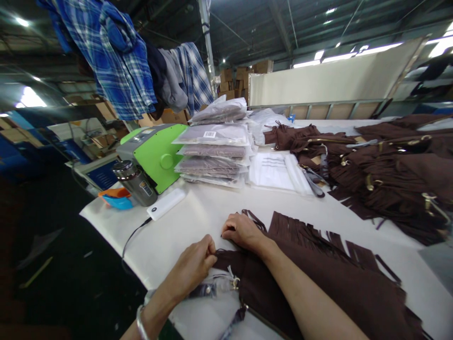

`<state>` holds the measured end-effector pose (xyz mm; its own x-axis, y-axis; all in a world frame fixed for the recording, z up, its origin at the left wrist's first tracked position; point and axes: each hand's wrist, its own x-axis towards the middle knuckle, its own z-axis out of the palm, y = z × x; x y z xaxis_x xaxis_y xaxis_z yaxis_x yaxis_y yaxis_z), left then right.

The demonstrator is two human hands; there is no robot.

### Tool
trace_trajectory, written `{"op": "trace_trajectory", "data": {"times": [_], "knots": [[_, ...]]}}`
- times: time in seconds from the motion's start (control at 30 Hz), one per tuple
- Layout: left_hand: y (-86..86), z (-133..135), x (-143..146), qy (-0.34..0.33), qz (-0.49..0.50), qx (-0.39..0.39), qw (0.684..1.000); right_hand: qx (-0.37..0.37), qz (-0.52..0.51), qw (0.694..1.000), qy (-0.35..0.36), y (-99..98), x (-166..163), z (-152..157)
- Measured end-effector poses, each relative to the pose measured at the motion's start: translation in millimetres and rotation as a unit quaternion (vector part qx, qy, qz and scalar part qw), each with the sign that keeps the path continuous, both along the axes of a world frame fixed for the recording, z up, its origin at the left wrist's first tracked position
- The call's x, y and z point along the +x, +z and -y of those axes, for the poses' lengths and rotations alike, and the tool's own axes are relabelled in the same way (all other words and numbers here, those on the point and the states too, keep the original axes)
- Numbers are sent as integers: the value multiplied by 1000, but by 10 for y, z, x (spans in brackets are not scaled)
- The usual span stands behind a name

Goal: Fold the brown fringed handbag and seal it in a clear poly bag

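Hands are at work on a brown fringed cloth (318, 274) that lies flat on the white table (198, 212), close to the near edge. The left hand (193, 267) is closed, pinching the left corner of the cloth. The right hand (242, 231) is closed too, its fingers curled down on the top edge of the cloth, just beside the left hand. Under the left wrist lies a clear bag (215, 285) with a small gold clip (234, 282) near it. To do this well, I think both hands should keep a firm pinch and pull the edge straight, so that the fringe lies smooth and does not bunch. The clip could catch the cloth, so it is best to go slow there. Farther back sits a stack of bagged cloths (214, 151), next to a green machine (155, 156), a steel cup (136, 182) and a white power bank (166, 204). A big pile of brown cloths (389, 174) lies on the right, with scissors (313, 182) beside it.
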<state>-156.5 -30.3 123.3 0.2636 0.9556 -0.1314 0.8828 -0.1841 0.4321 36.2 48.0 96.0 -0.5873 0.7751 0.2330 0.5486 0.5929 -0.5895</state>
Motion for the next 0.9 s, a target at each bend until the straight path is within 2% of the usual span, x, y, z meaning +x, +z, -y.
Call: {"op": "trace_trajectory", "data": {"times": [0.2, 0.43, 0.57, 0.67, 0.9], "knots": [[-120, -170, 35, 23, 42, 8, 999, -7, -4, 999, 46, 47, -3, 68], [-47, -109, -27, 30, 17, -21, 999, -9, 0, 999, 37, 58, -50, 84], [-115, -127, -39, 42, 53, -5, 998, -12, -12, 998, 60, 62, -48, 107], [-157, -111, -26, 30, 47, 7, 998, -10, -17, 999, 50, 46, -62, 114], [-6, 28, -62, 13, 10, -5, 1000, -37, -46, 996, 61, 10, -44, 39]]}}
